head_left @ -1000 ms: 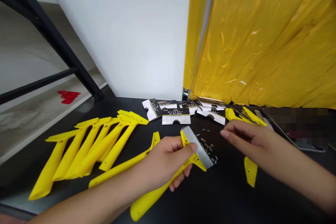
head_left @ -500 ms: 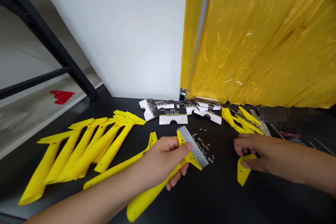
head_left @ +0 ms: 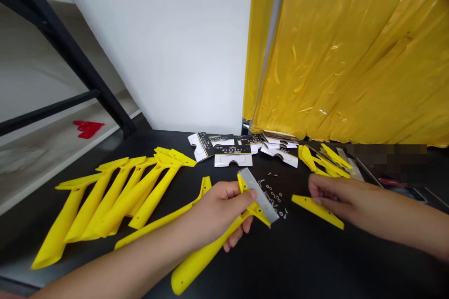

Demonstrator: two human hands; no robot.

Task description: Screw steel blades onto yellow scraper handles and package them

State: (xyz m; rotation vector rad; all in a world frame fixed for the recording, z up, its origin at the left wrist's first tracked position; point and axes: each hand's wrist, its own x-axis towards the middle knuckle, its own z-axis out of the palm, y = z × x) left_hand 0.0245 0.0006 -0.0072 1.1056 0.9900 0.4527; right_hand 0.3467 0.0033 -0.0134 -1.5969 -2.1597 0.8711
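Nearest the wearer, the left hand (head_left: 219,212) is clamped on a yellow plastic scraper (head_left: 199,261) at the neck, where the handle meets the head, with the fingers wrapped under and the thumb lying across the head. The hands are apart. The right hand (head_left: 336,198) rests, fingers slightly spread, on a flat yellow strip (head_left: 331,218) lying on the black table (head_left: 298,261); it appears to press or steady the strip, but a firm grip cannot be confirmed. Good handling here means keeping the fingers behind the steel blade (head_left: 257,195) and the edge pointed away from the palm, and the present hold meets that. The scraper is held off the table, tilted, with the blade seated across the head; no damage is visible, and its fixing cannot be verified from this view. Just beyond lie loose screws and washers (head_left: 271,194). To the left is a yellow handle (head_left: 168,217), then a row of similar handles (head_left: 87,215). Farther back are white-and-black cards (head_left: 233,156) and a heap of yellow parts (head_left: 308,159), before a white wall (head_left: 157,56) and a yellow plastic sheet (head_left: 343,56).
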